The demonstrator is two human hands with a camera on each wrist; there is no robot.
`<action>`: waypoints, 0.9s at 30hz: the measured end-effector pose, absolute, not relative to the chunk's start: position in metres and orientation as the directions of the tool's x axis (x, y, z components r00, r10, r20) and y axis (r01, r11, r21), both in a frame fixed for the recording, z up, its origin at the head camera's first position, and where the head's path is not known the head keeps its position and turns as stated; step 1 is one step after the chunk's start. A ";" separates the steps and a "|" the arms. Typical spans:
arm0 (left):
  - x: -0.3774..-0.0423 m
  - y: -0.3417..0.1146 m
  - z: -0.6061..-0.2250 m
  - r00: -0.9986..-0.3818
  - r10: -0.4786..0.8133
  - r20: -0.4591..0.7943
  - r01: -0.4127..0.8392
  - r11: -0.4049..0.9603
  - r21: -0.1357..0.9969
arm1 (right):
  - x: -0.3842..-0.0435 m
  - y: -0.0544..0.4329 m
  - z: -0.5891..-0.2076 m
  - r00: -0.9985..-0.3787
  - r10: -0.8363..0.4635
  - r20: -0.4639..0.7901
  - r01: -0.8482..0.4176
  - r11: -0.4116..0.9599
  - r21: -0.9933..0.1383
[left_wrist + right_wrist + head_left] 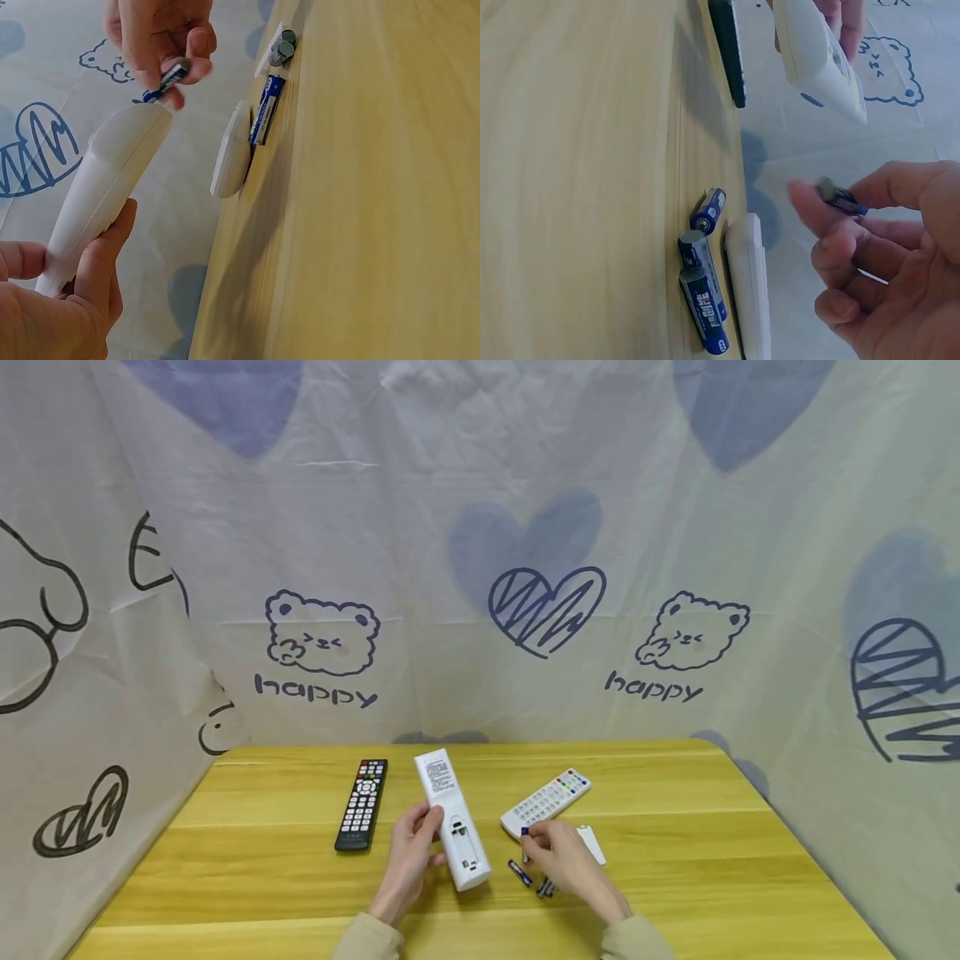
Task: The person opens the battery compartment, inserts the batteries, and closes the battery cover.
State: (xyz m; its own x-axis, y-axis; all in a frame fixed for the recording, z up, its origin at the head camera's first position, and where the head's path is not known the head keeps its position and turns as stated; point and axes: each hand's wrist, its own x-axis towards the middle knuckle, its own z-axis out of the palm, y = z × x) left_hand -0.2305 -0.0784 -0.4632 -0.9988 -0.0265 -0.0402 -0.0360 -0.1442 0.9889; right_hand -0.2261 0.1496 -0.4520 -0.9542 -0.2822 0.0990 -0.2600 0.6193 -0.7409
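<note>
My left hand (412, 847) grips a white remote control (437, 785) by its side, its back turned up and its lower end toward me. An uncovered battery compartment (465, 847) shows in that back. Between thumb and fingertips, my right hand (564, 860) pinches a small blue battery (840, 197), held just to the right of the remote and apart from it in the right wrist view. Three more batteries lie on the table below the right hand: one blue battery (519, 872) on its own and a pair (703, 311) side by side, partly covered by the hand in the head view.
A second white remote (547, 802) lies buttons up behind the right hand, with a flat white cover (592, 845) beside it. At the left lies a black remote (362, 806). The wooden table (720, 877) ends at a printed cloth (435, 635) behind.
</note>
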 end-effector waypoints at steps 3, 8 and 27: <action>-0.230 -0.079 -0.464 -0.999 -0.016 -0.044 -0.041 -0.145 0.989 | -0.223 0.148 -0.452 -0.936 -0.313 0.159 -0.325 0.601 -0.730; -0.230 -0.078 -0.465 -0.999 -0.011 -0.043 -0.041 -0.145 0.989 | -0.220 0.143 -0.455 -0.893 -0.328 0.307 -0.447 0.575 -0.685; -0.229 -0.074 -0.463 -0.999 -0.005 -0.045 -0.044 -0.152 0.987 | -0.214 0.129 -0.455 -0.853 -0.280 0.440 -0.522 0.463 -0.717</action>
State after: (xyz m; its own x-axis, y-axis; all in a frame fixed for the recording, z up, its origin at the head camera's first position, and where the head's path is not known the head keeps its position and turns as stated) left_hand -0.2287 -0.0742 -0.4629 -0.9990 -0.0052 -0.0449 -0.0436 -0.1516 0.9875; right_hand -0.2144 0.1288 -0.4551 -0.8531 -0.2800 0.4403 -0.5218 0.4627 -0.7167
